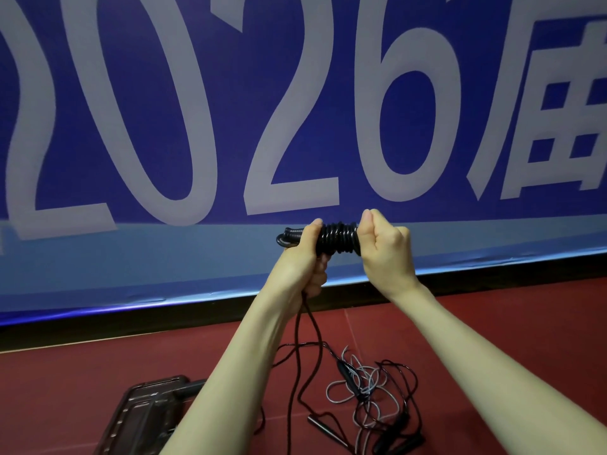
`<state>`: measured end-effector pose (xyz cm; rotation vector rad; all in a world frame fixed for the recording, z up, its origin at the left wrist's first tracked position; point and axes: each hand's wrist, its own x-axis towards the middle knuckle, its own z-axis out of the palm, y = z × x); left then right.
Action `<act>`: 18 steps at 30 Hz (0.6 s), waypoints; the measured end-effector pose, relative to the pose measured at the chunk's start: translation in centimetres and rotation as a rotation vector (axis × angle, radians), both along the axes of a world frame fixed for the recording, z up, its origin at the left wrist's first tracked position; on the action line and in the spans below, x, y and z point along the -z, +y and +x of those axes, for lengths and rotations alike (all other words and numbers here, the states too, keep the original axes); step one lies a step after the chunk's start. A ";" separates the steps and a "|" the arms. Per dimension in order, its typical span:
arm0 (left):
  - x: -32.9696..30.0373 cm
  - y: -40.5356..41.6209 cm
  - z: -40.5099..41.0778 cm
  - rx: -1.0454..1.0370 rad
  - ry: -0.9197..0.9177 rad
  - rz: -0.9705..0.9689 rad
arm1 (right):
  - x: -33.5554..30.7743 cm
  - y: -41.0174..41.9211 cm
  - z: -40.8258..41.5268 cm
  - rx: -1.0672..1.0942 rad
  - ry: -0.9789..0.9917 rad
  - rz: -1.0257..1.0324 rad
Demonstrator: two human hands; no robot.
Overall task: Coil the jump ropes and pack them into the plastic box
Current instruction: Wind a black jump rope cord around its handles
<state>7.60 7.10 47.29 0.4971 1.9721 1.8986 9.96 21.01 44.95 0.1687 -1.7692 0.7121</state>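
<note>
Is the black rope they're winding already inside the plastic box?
No. Both hands hold the coiled black rope up in the air, while the plastic box sits on the red floor below.

plastic box (144,412) at seven o'clock cut by the bottom edge and hidden behind a forearm, coiled rope's (336,238) ends hidden inside both fists

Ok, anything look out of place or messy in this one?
Nothing damaged. The left hand and right hand hold a neat black coil, its tail hanging down. The only mess is the ropes lying in a loose tangle on the floor beside the box.
</note>
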 end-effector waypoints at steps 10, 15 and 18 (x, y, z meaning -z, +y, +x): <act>0.8 -0.6 -0.6 -0.044 0.813 -0.657 | 0.7 3.3 -0.2 0.212 -0.163 0.034; 0.8 -1.6 -1.2 -0.103 1.084 -0.665 | -0.4 4.0 0.4 0.120 -0.502 0.146; 0.8 -2.3 -1.6 -0.044 0.975 -0.448 | -1.2 3.6 1.3 -0.059 -0.523 0.107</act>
